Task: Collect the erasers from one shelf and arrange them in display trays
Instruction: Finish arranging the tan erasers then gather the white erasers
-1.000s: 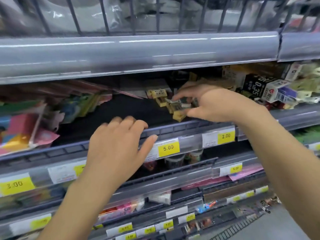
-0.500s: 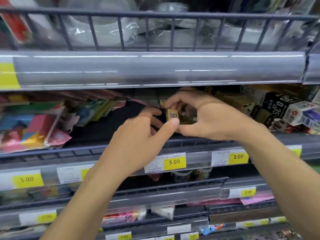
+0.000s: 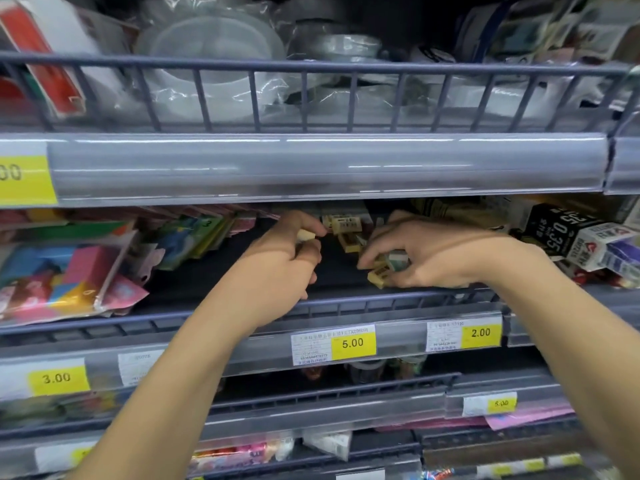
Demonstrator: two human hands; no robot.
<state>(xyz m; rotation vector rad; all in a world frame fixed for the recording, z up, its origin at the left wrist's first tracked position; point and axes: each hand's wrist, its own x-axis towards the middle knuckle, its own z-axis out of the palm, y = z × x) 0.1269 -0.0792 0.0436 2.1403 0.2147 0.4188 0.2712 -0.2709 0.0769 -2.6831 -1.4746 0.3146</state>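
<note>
Store shelving fills the frame: tiers of grey shelves fronted by low rails and clear price strips. The loose erasers (image 3: 347,225), small cream blocks with printed sleeves, lie at centre frame, deep on the middle shelf (image 3: 398,297). The left hand (image 3: 277,258) pinches one cream eraser (image 3: 306,235) between curled fingers and thumb. The right hand (image 3: 429,252) curls round a clutch of several erasers (image 3: 384,266), fingers bent tight. Collection appears underway, not finished: more erasers remain on the shelf, and no display tray is visible, so arranging is judged still to come. Left of centre on the same shelf lie bagged coloured packets (image 3: 69,271); at right, printed cartons (image 3: 568,237). The upper shelf, behind a wire rail (image 3: 311,69), holds plastic-wrapped clear containers (image 3: 211,53). Yellow price tags (image 3: 353,342) mark the strips below.
</note>
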